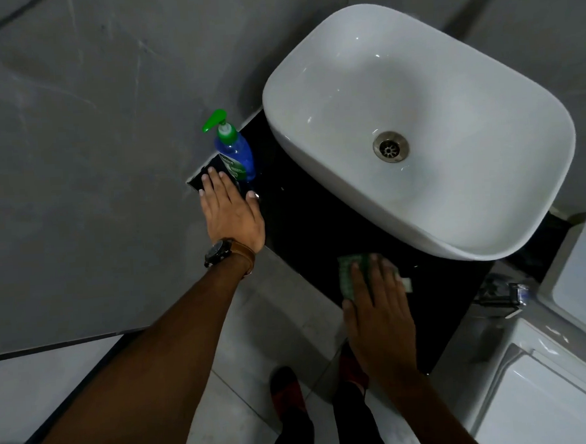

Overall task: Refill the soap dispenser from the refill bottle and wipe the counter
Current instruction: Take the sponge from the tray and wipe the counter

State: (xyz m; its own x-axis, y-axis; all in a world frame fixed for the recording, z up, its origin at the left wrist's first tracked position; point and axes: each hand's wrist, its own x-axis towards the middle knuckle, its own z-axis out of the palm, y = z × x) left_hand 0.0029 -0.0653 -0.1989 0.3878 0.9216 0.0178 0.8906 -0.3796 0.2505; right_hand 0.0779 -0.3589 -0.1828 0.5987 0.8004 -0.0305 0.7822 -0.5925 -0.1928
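A blue soap dispenser [235,150] with a green pump stands at the far left end of the black counter [305,217]. My left hand [231,213] lies flat on the counter just in front of it, fingers spread, holding nothing; a watch is on the wrist. My right hand [379,305] presses flat on a green cloth [350,273] at the counter's near edge, below the basin. The cloth shows past my fingertips. No refill bottle is in view.
A white vessel basin [415,120] with a metal drain takes up most of the counter. A white toilet cistern [547,378] stands at the lower right, with a metal fitting [502,297] beside it. Grey wall tiles lie to the left, pale floor tiles and my feet below.
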